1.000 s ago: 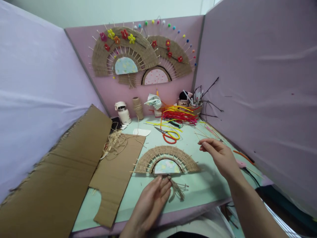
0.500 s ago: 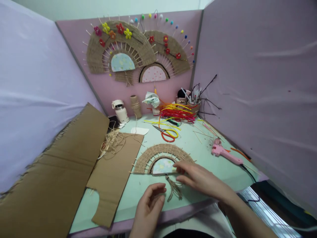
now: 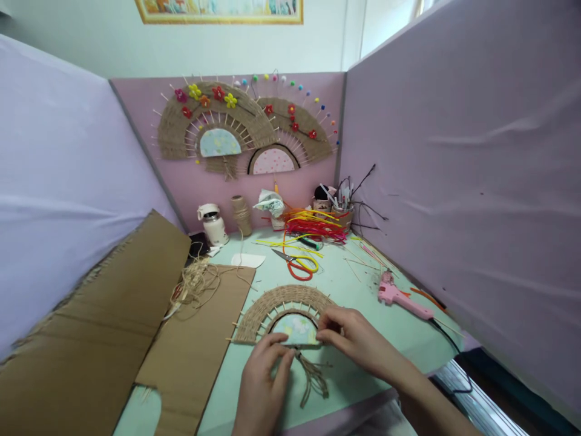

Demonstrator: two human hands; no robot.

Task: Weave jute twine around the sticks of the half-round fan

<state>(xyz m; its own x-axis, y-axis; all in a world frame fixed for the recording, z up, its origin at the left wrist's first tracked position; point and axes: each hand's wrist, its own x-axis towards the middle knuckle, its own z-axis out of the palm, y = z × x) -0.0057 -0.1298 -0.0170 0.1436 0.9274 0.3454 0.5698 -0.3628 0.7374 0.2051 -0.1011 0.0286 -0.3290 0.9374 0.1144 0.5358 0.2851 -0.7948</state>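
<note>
A half-round woven twine fan (image 3: 272,300) lies on the table, with thin sticks poking out of its rim and a floral half-circle (image 3: 295,328) at its centre. From its lower edge a twine tassel (image 3: 312,378) hangs toward me. My left hand (image 3: 264,378) is at the fan's bottom edge, index fingertip over the floral piece and thumb by the tassel's top, with a gap between them. At the right end of the floral piece, my right hand (image 3: 351,339) has curled fingers and thumb closed on the fan's edge; the exact contact is partly hidden.
Cardboard sheets (image 3: 195,345) lie at left under tangled twine (image 3: 195,281). Behind the fan are scissors (image 3: 299,264), pipe cleaners (image 3: 315,227), a twine spool (image 3: 241,215) and a white bottle (image 3: 214,227). A pink glue gun (image 3: 402,297) lies at right, its cord trailing off the edge.
My left hand has moved up from beside the tassel to the fan's lower edge. My right fingers have closed in on the floral piece's right end. The camera view has tilted upward.
</note>
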